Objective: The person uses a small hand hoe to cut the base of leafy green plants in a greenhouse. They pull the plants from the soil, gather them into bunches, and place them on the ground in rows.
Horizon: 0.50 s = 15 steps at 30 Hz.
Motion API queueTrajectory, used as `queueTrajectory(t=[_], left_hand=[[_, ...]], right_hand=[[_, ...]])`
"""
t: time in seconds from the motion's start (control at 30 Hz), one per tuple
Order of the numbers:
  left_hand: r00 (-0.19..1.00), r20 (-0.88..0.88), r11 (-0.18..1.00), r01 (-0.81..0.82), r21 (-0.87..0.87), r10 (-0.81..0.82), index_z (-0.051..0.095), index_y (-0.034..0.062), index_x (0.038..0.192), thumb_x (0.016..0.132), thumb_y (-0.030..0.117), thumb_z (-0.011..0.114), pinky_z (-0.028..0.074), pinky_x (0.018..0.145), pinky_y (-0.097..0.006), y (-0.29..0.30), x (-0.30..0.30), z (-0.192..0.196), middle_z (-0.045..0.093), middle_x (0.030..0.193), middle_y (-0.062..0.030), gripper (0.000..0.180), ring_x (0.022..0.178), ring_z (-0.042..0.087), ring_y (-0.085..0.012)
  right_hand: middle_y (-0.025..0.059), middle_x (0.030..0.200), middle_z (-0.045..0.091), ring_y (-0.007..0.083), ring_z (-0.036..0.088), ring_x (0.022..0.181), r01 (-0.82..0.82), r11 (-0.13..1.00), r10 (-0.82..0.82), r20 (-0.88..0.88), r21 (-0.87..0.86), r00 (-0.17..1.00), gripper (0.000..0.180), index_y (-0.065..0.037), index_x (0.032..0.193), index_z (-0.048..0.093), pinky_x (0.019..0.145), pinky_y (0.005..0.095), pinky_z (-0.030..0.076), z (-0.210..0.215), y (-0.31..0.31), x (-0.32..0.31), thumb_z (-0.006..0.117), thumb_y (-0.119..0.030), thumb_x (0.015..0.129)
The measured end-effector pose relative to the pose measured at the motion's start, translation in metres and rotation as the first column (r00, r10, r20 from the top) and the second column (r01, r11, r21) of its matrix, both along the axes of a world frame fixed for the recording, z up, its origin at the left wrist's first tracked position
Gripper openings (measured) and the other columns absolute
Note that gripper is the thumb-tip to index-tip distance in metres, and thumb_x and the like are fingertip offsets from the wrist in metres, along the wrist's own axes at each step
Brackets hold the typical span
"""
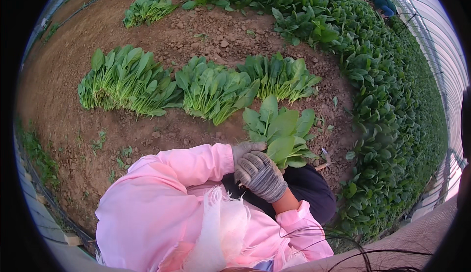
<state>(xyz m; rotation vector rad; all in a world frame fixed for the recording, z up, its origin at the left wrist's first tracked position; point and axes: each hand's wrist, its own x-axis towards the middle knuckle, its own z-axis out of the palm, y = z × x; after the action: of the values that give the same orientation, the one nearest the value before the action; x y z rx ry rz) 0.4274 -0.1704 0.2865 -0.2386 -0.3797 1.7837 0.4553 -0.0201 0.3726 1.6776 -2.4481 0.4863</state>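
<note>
A small bunch of spinach (pixel 282 132) sits in front of my body, its broad leaves pointing away from me. My left hand (pixel 248 150), in a grey glove, closes around it at the stem end, thumb uppermost. Against it, my right hand (pixel 263 175) in a striped grey glove has its fingers curled over the same stems. The stem ends are hidden by the gloves. Just beyond lie three heaps of cut spinach: a large left heap (pixel 130 80), a middle heap (pixel 213 88) and a right heap (pixel 279 76).
A small hand tool (pixel 322 164) with a wooden handle lies on the soil by my right knee. Another spinach pile (pixel 148 9) rests far left. Dense growing spinach (pixel 392 120) curves along the right and back. A person (pixel 385 5) crouches at the far right, near the plastic greenhouse wall (pixel 441 31).
</note>
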Motion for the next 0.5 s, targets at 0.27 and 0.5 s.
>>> queueTrajectory(t=[0.27,0.5], left_hand=[[0.625,-0.706,0.434,-0.766,-0.474,0.333,0.064,0.0035,0.12,0.079,0.027,0.082,0.061,0.08,-0.038,-0.078,-0.109,0.022,0.072,0.106,-0.0116,0.05,0.091,0.071,-0.0222],[0.65,-0.623,-0.562,-0.737,-0.376,-0.435,0.052,0.0041,0.132,0.075,0.027,0.085,0.048,0.097,-0.037,-0.166,-0.171,-0.088,0.063,0.125,-0.0109,0.069,0.11,0.06,-0.0244]], right_hand=[[0.0116,0.125,0.06,0.0309,0.057,0.117,0.329,0.934,-0.334,-0.02,-0.139,0.942,0.061,-0.01,0.121,0.058,0.103,0.0473,0.041,0.029,0.017,-0.021,0.078,-0.023,0.065],[0.0143,0.127,0.058,0.0357,0.056,0.117,0.559,0.807,-0.554,0.082,-0.189,0.828,0.065,-0.005,0.124,0.057,0.102,0.0484,0.041,0.011,0.083,-0.01,0.078,-0.017,0.063]])
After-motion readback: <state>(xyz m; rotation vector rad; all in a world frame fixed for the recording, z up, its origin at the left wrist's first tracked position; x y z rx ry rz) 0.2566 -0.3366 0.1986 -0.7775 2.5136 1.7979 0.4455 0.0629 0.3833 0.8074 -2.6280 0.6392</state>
